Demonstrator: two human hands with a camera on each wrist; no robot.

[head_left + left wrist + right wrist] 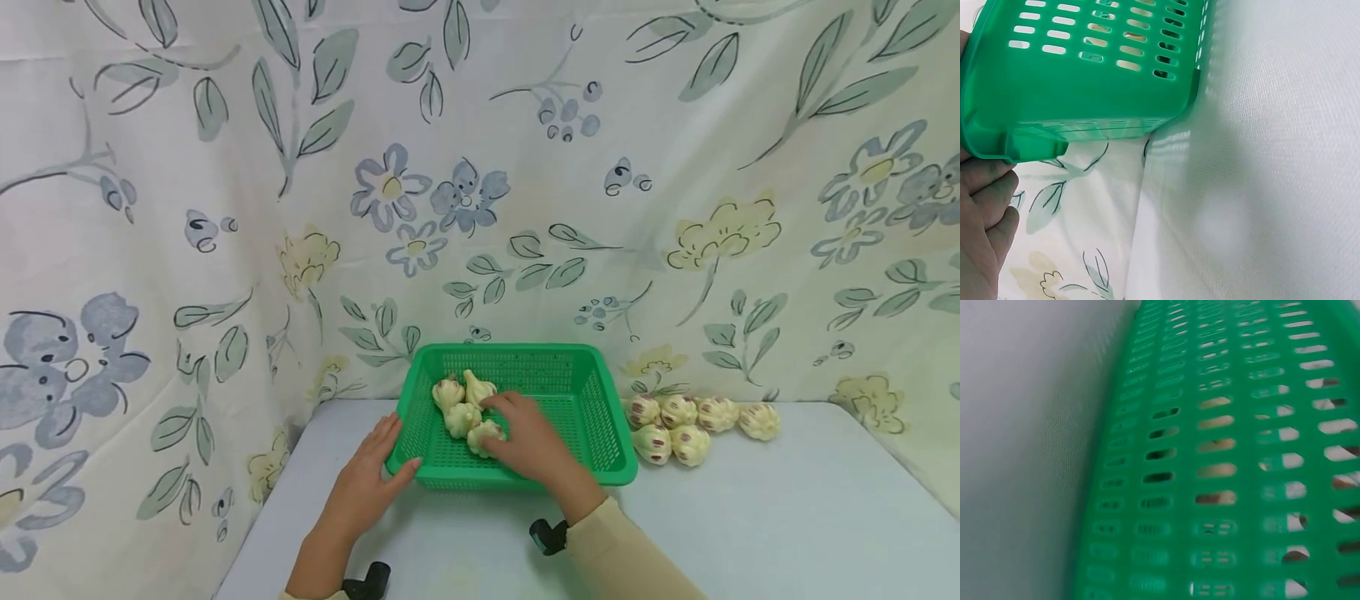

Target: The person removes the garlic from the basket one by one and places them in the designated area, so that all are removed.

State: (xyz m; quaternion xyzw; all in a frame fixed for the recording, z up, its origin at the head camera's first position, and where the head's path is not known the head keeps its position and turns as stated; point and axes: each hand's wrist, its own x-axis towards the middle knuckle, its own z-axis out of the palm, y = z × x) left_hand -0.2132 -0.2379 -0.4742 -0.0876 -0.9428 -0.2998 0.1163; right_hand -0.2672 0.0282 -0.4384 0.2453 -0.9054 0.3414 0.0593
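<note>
- A green slotted basket (pixel 540 375) is set upright on the pale desk (pixel 750 517), and the floral cloth (pixel 525 167) is hung just behind it.
- Inside the basket, four garlic bulbs (pixel 462 419) are held, all gathered toward its left side; the right part of its slotted floor is left bare.
- Of these four, two are placed toward the back, one is set just in front of them, and one is seen nearest the front wall.
- Six more bulbs (pixel 690 445) are grouped on the desk just right of the basket, four in a back row and two in front; dark reddish marks are seen on most of them.
- The left hand (pixel 367 475) is laid at the basket's front left corner, its fingers stretched along the left rim and its thumb spread toward the front; the rim is touched by the fingertips in the left wrist view.
- The right hand (pixel 528 437) is lowered into the basket, thumb and forefinger parted around the frontmost bulb; whether it is gripped cannot be told.
- In the right wrist view, only the basket's slotted wall is shown clearly, with pale shapes glimpsed through the holes.
</note>
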